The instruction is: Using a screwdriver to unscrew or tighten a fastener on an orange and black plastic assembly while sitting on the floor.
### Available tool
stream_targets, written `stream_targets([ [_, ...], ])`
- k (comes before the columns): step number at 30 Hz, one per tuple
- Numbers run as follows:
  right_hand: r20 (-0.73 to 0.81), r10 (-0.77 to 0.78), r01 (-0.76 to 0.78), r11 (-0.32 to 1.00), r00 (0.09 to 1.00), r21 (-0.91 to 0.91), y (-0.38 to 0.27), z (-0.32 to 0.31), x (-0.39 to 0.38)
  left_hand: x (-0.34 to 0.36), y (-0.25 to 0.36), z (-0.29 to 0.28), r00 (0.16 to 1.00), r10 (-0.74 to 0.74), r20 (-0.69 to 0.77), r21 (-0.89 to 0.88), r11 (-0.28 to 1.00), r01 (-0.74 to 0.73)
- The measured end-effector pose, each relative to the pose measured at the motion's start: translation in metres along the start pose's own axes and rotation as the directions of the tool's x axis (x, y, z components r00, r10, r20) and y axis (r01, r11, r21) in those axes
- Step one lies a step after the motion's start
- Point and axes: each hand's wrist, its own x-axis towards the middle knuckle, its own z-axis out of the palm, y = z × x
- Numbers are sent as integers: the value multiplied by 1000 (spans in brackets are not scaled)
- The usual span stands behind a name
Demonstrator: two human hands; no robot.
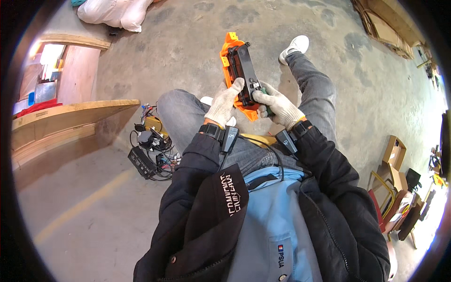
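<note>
An orange-and-black plastic device (244, 68), long and boxy with an orange bracket-like shell along its left side, is held up over my lap. My left hand (223, 104), in a whitish knit work glove, is closed on its near left end, thumb on top. My right hand (278, 104), gloved the same way, is closed on a small green-handled tool (268, 112) at the device's near right end. Fingers hide most of that tool, so its exact kind does not show. Both wrists wear black straps with small grey boxes.
Beside my left knee lies a heap of cables and black electronic parts (149, 150). A wooden bench edge (75, 110) juts in from the left. White sacks (112, 14) sit at the far left, flattened cardboard (383, 30) at the far right. An open cardboard box (394, 151) stands right.
</note>
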Motion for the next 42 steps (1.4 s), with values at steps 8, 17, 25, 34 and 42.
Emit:
stream_targets([
  [8, 1, -4, 4, 1000, 1000, -21, 2, 4, -2, -7, 8, 8, 998, 40, 55, 177, 983, -49],
  [17, -393, -105, -55, 925, 913, -375, 2, 2, 0, -18, 34, 19, 980, 167, -106, 297, 946, -129],
  [25, -198, -20, -85, 858, 980, -506, -1, 23, -12, -9, 24, 19, 962, 139, -234, 245, 966, -80],
  [34, -219, 84, -145, 949, 972, -281, 16, 34, 4, -5, 18, 20, 947, 225, -229, 312, 939, -147],
  [42, -200, 94, -138, 965, 975, -223, 18, 36, 5, -14, 23, 25, 947, 146, -285, 342, 939, -41],
])
